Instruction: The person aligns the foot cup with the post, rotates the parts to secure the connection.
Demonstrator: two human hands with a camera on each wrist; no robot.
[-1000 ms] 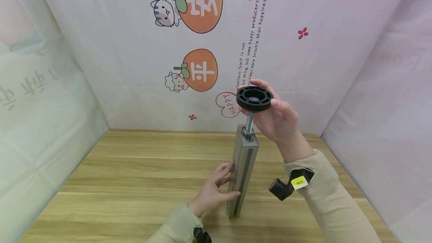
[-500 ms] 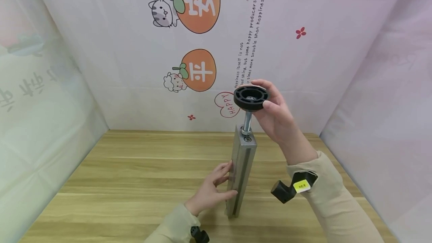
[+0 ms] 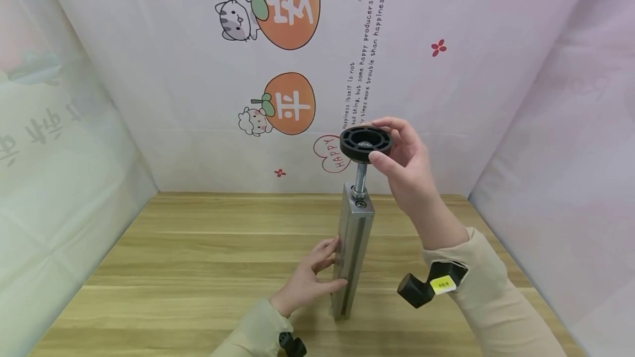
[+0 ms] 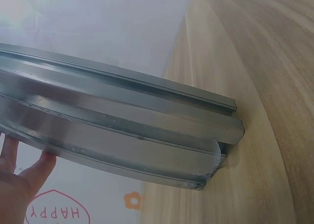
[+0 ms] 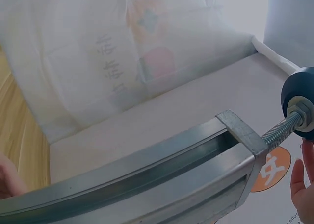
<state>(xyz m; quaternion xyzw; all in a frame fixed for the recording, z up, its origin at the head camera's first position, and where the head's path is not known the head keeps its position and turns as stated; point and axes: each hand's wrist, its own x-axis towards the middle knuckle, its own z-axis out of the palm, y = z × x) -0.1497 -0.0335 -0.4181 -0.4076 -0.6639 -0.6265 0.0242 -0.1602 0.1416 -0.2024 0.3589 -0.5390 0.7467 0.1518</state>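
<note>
A slotted aluminium profile (image 3: 353, 258) stands upright on the table, its lower end on the wood in the left wrist view. My left hand (image 3: 303, 285) holds its lower part between thumb and fingers. From the top end cap rises a threaded rod (image 3: 361, 179) with a nut at its base, beside a countersunk screw (image 3: 361, 204). The rod carries a round black levelling foot (image 3: 349, 151), face up. My right hand (image 3: 412, 172) grips the foot's rim, thumb at the near edge and fingers round the far side. In the right wrist view, another nut (image 5: 299, 109) sits under the foot.
The wood-grain table (image 3: 198, 269) meets a white printed cloth (image 3: 198, 153) behind it. Cloth walls also stand at left (image 3: 59, 153) and right (image 3: 550, 180). Black wrist cameras are strapped at both cuffs.
My right thumb has moved left along the near rim of the foot, and the right wrist has shifted slightly. My left hand keeps its hold on the profile.
</note>
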